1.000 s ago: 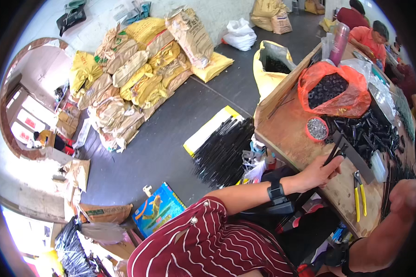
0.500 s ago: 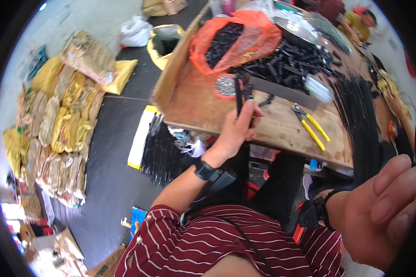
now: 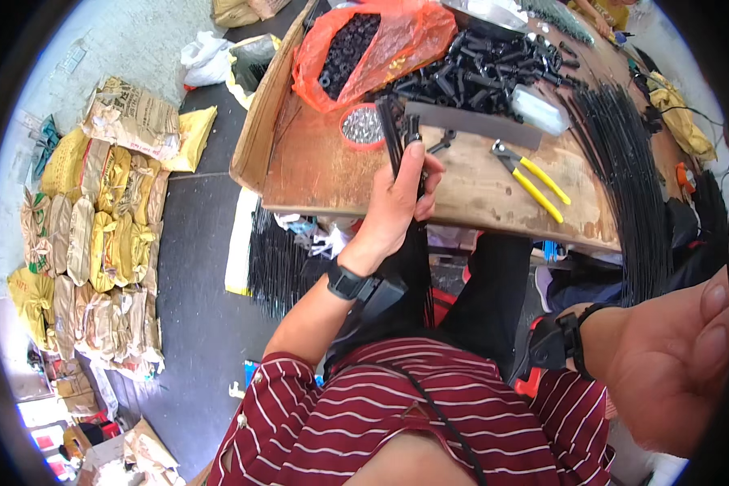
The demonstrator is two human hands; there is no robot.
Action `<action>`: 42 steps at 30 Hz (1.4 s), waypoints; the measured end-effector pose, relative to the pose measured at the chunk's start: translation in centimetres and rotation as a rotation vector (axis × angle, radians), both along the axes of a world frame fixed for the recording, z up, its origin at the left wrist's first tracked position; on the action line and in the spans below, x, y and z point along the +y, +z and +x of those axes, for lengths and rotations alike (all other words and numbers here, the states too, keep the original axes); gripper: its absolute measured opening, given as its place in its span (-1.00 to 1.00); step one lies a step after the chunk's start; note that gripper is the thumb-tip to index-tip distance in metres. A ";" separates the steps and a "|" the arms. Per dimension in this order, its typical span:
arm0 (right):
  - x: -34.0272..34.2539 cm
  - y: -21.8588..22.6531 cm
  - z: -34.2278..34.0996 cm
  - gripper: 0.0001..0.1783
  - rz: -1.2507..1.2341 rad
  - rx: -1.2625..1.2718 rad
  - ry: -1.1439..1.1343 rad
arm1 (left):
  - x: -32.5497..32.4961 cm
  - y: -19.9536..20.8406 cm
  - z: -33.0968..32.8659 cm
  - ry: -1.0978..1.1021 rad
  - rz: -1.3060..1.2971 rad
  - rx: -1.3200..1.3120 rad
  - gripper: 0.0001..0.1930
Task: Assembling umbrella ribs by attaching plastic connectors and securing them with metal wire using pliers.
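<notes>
My left hand (image 3: pixel 397 198) is closed round a few thin black rods (image 3: pixel 390 134) over the table's near edge. A short black tubular fitting (image 3: pixel 413 130) stands up by its thumb. At the right rim, close to the camera, my right hand (image 3: pixel 664 364) is raised with its fingers curled. Their tips run out of the picture, so whatever they hold is hidden. Beyond my left hand are a round red-rimmed dish of small metal parts (image 3: pixel 363 126) and a loose black fitting (image 3: pixel 441 143). Yellow-handled pliers (image 3: pixel 535 180) lie to the right.
On the wooden table (image 3: pixel 316 178) are a red plastic bag of black parts (image 3: pixel 324 77), a heap of black fittings (image 3: pixel 482 69) and a long bundle of black rods (image 3: pixel 628 178). Stacked sacks (image 3: pixel 97 219) lie on the left floor. Another person (image 3: pixel 603 16) sits at the far right.
The view has shifted, so the table things sit a little higher and further left. My left hand still grips the rods. My right hand has slid further out at the right rim.
</notes>
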State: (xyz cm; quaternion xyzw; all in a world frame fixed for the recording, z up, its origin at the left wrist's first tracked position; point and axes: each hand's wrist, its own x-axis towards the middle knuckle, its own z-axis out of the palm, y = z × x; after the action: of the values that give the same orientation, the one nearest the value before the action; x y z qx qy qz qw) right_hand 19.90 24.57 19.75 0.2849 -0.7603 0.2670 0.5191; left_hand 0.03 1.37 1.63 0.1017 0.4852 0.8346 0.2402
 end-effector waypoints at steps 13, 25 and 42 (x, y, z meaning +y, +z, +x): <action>-8.0 -8.9 -13.8 -0.90 -0.107 -0.568 -0.216 | -1.5 -1.0 -0.3 0.049 0.012 0.014 -0.54; -1.4 -18.2 -20.7 -0.85 0.184 -0.830 -0.345 | 0.5 -1.6 -1.9 0.030 0.003 0.008 -0.53; 1.9 -18.4 -15.0 -0.57 0.317 -0.947 -0.659 | 0.6 -1.9 -2.3 -0.015 0.013 -0.014 -0.44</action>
State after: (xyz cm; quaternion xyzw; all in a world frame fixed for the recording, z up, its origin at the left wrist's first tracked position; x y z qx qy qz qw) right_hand 4.94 26.45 1.39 -0.0418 -0.9879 0.0730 0.1305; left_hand -2.28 2.01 -0.25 0.1013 0.4773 0.8366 0.2491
